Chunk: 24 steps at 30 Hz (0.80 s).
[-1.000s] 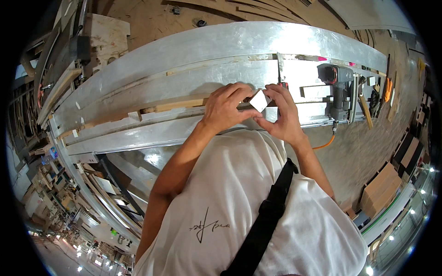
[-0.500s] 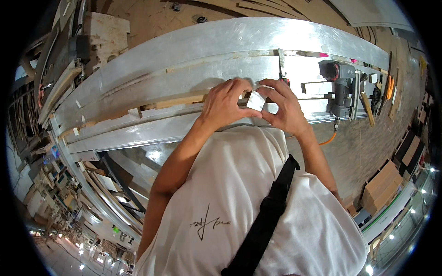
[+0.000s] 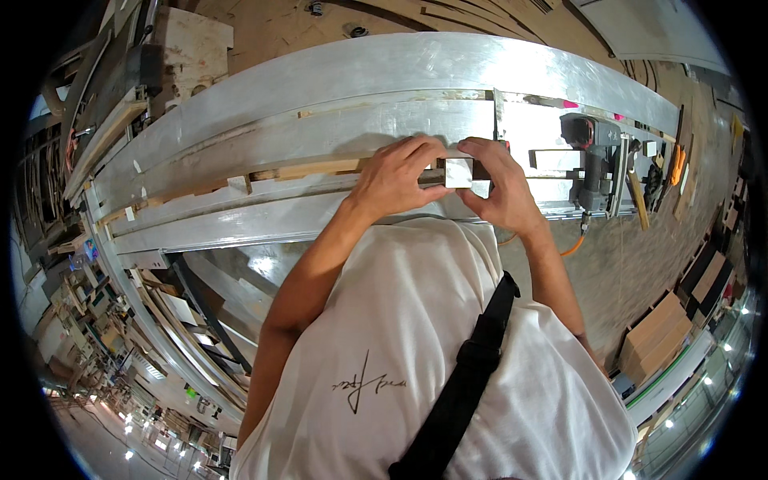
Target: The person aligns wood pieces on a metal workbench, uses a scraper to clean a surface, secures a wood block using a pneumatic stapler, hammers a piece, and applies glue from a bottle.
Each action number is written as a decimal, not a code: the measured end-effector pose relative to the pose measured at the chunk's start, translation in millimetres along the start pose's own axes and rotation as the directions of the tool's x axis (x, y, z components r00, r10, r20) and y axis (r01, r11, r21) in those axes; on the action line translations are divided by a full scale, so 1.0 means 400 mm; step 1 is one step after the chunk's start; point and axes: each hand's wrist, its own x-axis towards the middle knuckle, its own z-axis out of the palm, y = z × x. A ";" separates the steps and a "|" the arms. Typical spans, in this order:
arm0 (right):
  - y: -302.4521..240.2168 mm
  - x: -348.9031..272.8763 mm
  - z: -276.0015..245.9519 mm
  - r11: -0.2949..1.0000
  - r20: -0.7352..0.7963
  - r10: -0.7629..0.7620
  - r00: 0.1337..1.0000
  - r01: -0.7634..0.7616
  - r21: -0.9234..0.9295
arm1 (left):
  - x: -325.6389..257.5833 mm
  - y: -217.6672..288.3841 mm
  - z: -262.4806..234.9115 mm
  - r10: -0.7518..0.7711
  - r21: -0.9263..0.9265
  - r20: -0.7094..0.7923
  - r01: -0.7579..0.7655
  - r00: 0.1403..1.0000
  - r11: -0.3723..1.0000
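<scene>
Between my two hands is a small white square block (image 3: 458,173), its face turned up and its sides squared to the metal bench (image 3: 320,228). My left hand (image 3: 394,178) is curled at the block's left side, with fingers by its upper corner and thumb by its lower corner. From the other side, my right hand (image 3: 506,189) closes on it, fingertips at the top edge and thumb at the bottom edge. A long wooden strip (image 3: 312,169) runs along the bench to the left of my left hand.
A black nail gun (image 3: 592,164) with an orange hose (image 3: 575,244) lies to the right. Past it are a wooden-handled tool (image 3: 638,192) and an orange-handled tool (image 3: 677,164). Small white pieces (image 3: 239,185) sit on the bench's left. A cardboard box (image 3: 656,332) stands on the right.
The white block has turned from a tilted position to lie square with the bench. My fingers have shifted around it, and both hands stay in nearly the same place.
</scene>
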 end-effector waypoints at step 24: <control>0.042 -0.015 0.006 0.990 -0.042 -0.136 0.990 0.134 -0.038 | 0.007 -0.003 -0.003 0.016 0.037 0.056 -0.019 0.998 0.999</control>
